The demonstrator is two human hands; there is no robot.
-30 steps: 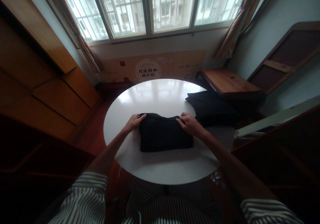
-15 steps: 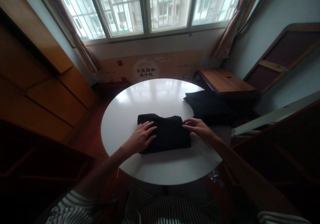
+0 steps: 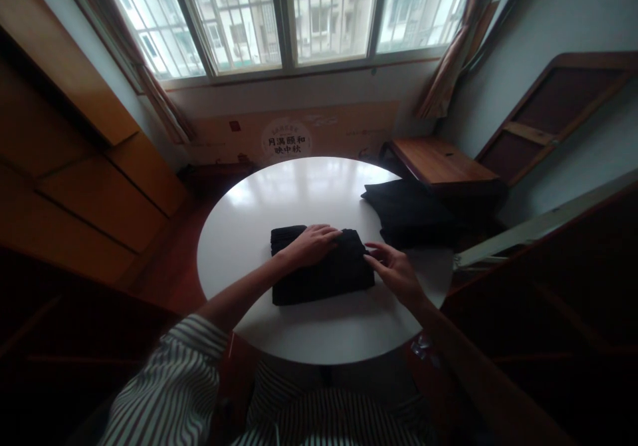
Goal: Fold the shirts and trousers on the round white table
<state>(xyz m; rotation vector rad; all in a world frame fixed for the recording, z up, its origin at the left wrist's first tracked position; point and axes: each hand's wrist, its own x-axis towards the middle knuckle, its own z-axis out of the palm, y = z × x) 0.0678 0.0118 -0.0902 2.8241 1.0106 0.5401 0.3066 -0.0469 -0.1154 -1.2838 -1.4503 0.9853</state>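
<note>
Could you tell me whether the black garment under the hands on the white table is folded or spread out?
Folded. The black garment forms a compact, thick rectangle with straight edges; the left hand lies flat on it.

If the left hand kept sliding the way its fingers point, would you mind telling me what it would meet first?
Probably the right hand: the left hand lies flat on the folded black garment, fingers pointing right toward its right edge, where the right fingertips rest. Depth is uncertain.
</note>
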